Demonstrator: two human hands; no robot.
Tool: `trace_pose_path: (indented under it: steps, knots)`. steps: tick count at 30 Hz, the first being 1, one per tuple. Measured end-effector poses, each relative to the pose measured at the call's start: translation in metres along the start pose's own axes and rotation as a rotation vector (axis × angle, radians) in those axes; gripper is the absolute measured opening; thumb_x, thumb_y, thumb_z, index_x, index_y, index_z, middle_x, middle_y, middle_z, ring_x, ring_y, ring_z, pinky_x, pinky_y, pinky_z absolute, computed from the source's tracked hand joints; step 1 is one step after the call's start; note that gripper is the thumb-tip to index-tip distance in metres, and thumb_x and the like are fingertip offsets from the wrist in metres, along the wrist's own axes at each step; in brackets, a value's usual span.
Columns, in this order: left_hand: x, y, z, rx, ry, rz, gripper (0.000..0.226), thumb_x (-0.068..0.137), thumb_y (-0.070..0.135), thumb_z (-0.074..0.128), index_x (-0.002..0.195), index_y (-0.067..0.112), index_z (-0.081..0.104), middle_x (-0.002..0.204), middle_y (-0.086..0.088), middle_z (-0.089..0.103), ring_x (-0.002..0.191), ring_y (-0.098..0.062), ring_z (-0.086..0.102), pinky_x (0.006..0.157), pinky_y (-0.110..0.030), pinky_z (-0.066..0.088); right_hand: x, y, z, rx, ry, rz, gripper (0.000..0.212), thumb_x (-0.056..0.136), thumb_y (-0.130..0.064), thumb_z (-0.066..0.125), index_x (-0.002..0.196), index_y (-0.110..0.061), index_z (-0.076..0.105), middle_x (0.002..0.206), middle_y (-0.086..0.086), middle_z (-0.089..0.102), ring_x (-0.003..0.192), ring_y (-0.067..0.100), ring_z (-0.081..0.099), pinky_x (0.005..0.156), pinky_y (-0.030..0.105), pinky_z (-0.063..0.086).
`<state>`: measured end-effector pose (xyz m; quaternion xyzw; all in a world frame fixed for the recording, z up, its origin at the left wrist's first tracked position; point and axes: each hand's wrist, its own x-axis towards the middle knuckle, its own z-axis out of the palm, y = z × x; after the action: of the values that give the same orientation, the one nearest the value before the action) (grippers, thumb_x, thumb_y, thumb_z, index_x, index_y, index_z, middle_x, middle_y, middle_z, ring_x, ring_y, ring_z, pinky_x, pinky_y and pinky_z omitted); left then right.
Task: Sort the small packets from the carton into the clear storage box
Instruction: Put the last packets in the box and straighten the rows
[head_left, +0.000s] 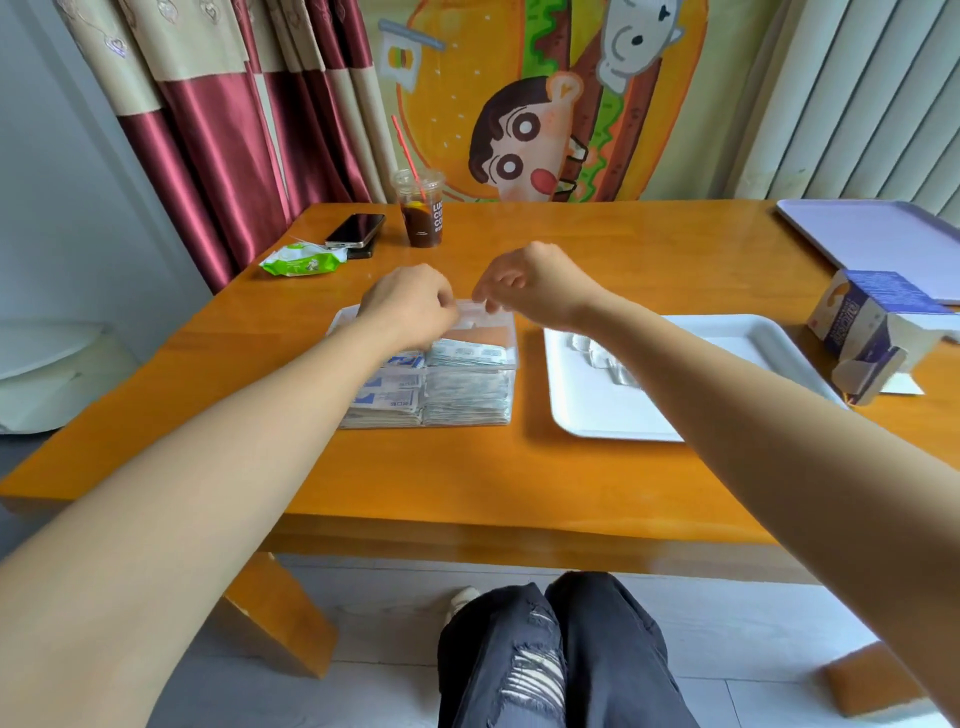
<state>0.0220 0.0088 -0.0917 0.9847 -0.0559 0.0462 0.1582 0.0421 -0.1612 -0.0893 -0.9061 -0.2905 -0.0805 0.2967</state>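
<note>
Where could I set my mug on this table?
Bare table runs along the near edge, before the clear storage box and white tray, and at the back between the iced drink and lilac tray. Crowded: above the box, where the left hand and right hand pinch a packet, and the right end by the carton.

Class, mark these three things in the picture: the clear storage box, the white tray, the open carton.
clear storage box (467, 415): head view, on its front wall.
white tray (613, 415): head view, on the bare floor near the front edge.
open carton (844, 322): head view, on its printed side panel.
</note>
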Motion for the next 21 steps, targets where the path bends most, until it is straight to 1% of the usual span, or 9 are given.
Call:
trace_pose_path:
  steps: [2, 4, 6, 9, 11, 13, 15, 17, 21]
  knots:
    - [-0.006, 0.026, 0.003, -0.077, 0.143, 0.061, 0.017, 0.089, 0.022, 0.052, 0.084, 0.024, 0.067, 0.078, 0.004, 0.068, 0.073, -0.020, 0.064, 0.072, -0.034, 0.054, -0.015, 0.013, -0.016, 0.039, 0.076, 0.115, 0.019, 0.090, -0.017, 0.056, 0.090, -0.014, 0.074, 0.078, -0.001, 0.072, 0.070, 0.009, 0.066, 0.072, 0.025, 0.056]
    - [-0.008, 0.055, 0.009, -0.147, 0.209, 0.152, 0.015, 0.089, 0.023, 0.052, 0.088, 0.023, 0.068, 0.079, 0.005, 0.065, 0.078, -0.021, 0.062, 0.071, -0.033, 0.052, -0.032, 0.031, -0.029, 0.028, 0.092, 0.233, 0.019, 0.089, -0.016, 0.055, 0.091, -0.013, 0.074, 0.080, 0.002, 0.072, 0.070, 0.014, 0.066, 0.073, 0.031, 0.057]
    - [-0.010, 0.086, 0.021, -0.176, 0.175, 0.253, 0.013, 0.089, 0.023, 0.054, 0.089, 0.024, 0.067, 0.077, 0.008, 0.061, 0.079, -0.019, 0.060, 0.069, -0.030, 0.048, -0.054, 0.052, -0.040, -0.032, 0.024, 0.355, 0.019, 0.089, -0.016, 0.055, 0.094, -0.012, 0.073, 0.088, 0.005, 0.072, 0.073, 0.017, 0.064, 0.074, 0.032, 0.055]
    - [-0.008, 0.121, 0.051, -0.149, 0.038, 0.332, 0.013, 0.089, 0.022, 0.055, 0.093, 0.023, 0.068, 0.086, 0.006, 0.060, 0.087, -0.021, 0.059, 0.069, -0.027, 0.043, -0.087, 0.088, -0.045, -0.152, -0.099, 0.480, 0.021, 0.088, -0.012, 0.060, 0.107, -0.014, 0.069, 0.109, 0.006, 0.068, 0.096, 0.022, 0.062, 0.078, 0.025, 0.044]
    - [-0.003, 0.131, 0.075, -0.129, -0.044, 0.316, 0.016, 0.089, 0.020, 0.056, 0.099, 0.022, 0.067, 0.097, 0.003, 0.063, 0.094, -0.022, 0.059, 0.071, -0.025, 0.040, -0.104, 0.110, -0.042, -0.234, -0.130, 0.523, 0.029, 0.088, -0.015, 0.061, 0.117, -0.016, 0.064, 0.122, 0.006, 0.062, 0.111, 0.024, 0.057, 0.084, 0.026, 0.041]
    - [0.003, 0.130, 0.098, -0.112, -0.100, 0.276, 0.022, 0.090, 0.017, 0.055, 0.109, 0.019, 0.065, 0.109, -0.001, 0.065, 0.103, -0.022, 0.058, 0.075, -0.023, 0.037, -0.115, 0.125, -0.038, -0.303, -0.152, 0.525, 0.037, 0.087, -0.022, 0.063, 0.123, -0.017, 0.058, 0.129, 0.008, 0.057, 0.116, 0.027, 0.052, 0.089, 0.032, 0.042]
    - [0.011, 0.126, 0.117, -0.105, -0.138, 0.231, 0.029, 0.090, 0.018, 0.055, 0.119, 0.018, 0.061, 0.119, -0.006, 0.059, 0.109, -0.025, 0.056, 0.083, -0.024, 0.041, -0.121, 0.135, -0.035, -0.275, -0.156, 0.507, 0.046, 0.085, -0.030, 0.068, 0.127, -0.015, 0.055, 0.129, 0.008, 0.057, 0.115, 0.029, 0.053, 0.091, 0.036, 0.043]
    - [0.015, 0.123, 0.128, -0.107, -0.166, 0.191, 0.037, 0.089, 0.022, 0.057, 0.126, 0.021, 0.056, 0.124, -0.009, 0.051, 0.108, -0.028, 0.057, 0.091, -0.030, 0.046, -0.125, 0.140, -0.032, -0.224, -0.141, 0.485, 0.055, 0.081, -0.035, 0.073, 0.127, -0.013, 0.055, 0.125, 0.008, 0.059, 0.112, 0.029, 0.055, 0.091, 0.035, 0.044]
    - [0.020, 0.123, 0.136, -0.143, -0.201, 0.204, 0.043, 0.085, 0.024, 0.062, 0.128, 0.023, 0.055, 0.121, -0.010, 0.051, 0.113, -0.025, 0.054, 0.095, -0.033, 0.045, -0.122, 0.149, -0.031, -0.228, -0.119, 0.473, 0.051, 0.075, -0.031, 0.078, 0.121, -0.014, 0.061, 0.115, 0.010, 0.057, 0.102, 0.027, 0.056, 0.085, 0.032, 0.044]
